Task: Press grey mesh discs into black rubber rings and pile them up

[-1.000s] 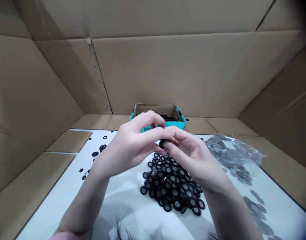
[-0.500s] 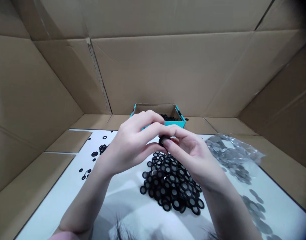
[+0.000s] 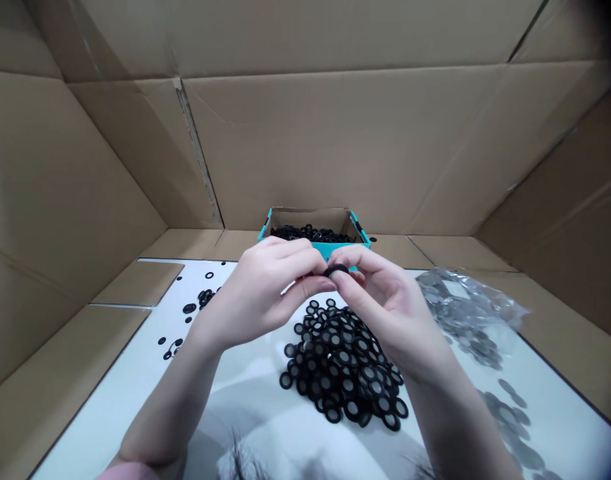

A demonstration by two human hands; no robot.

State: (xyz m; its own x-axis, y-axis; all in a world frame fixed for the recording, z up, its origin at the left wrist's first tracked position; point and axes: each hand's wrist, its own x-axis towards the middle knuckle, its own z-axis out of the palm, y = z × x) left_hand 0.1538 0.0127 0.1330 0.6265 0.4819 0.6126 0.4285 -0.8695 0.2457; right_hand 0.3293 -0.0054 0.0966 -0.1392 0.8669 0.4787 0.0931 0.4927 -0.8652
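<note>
One black ring [image 3: 336,270], likely rubber, pinched by left hand [image 3: 262,293] and right hand [image 3: 385,303]

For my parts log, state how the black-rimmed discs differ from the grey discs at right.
The round black-rimmed discs with grey centres have dark rims; the flat grey metal discs show none. The black-rimmed discs lie heaped together; the grey discs spread out, many inside a clear plastic bag. Both are round.

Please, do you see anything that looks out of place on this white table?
Yes. Loose black rings lie scattered on the white surface, apart from the main pile to its left. Grey metal discs have also spread out beyond their plastic bag.
</note>
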